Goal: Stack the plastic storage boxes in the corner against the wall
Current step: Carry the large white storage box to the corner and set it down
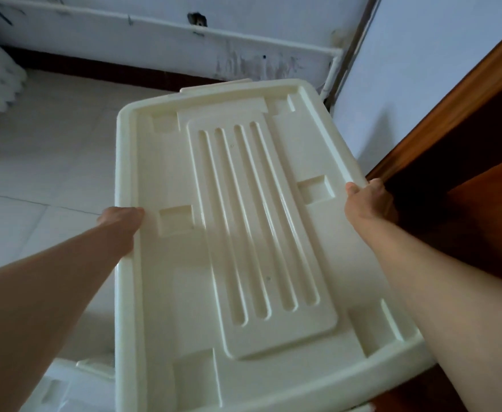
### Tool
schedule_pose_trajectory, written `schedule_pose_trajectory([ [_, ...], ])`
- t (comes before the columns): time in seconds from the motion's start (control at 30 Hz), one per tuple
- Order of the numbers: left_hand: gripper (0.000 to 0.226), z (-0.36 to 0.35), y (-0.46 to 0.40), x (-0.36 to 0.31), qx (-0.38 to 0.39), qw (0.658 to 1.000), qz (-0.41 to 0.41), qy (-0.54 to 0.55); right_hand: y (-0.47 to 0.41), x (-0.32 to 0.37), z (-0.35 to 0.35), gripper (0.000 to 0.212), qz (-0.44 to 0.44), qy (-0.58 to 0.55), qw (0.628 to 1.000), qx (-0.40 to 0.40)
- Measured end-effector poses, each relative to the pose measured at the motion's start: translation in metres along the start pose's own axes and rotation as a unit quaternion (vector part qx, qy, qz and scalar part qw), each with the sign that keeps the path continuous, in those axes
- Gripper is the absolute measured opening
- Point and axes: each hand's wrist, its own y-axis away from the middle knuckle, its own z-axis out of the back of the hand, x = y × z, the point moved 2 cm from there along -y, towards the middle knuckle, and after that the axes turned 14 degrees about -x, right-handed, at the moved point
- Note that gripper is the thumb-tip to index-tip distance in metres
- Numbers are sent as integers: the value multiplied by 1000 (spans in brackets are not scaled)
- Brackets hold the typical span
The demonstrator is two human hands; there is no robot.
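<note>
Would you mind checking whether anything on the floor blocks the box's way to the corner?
Nothing visible does. The floor ahead of the storage box is bare up to the wall; the box hides the corner itself.

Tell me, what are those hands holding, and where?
A cream plastic storage box with a ribbed lid, gripped by its two long side edges: left hand, right hand.

A single head-worn camera looks forward and steeply down from above, close over the lid of a cream storage box [232,221] that fills the middle of the frame. It faces the room's corner, where the white wall [160,46] meets the tiled floor [45,150] at the top edge. Both forearms enter from the bottom corners. Wide-angle bending curves the edges. No second view exists.
</note>
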Motion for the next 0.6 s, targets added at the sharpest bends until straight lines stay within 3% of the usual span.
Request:
schedule_pose_trajectory([
  [0.6, 31, -40, -118, -116, -21, 997, 66, 35, -103, 194, -110, 46, 88, 43, 994, 43],
])
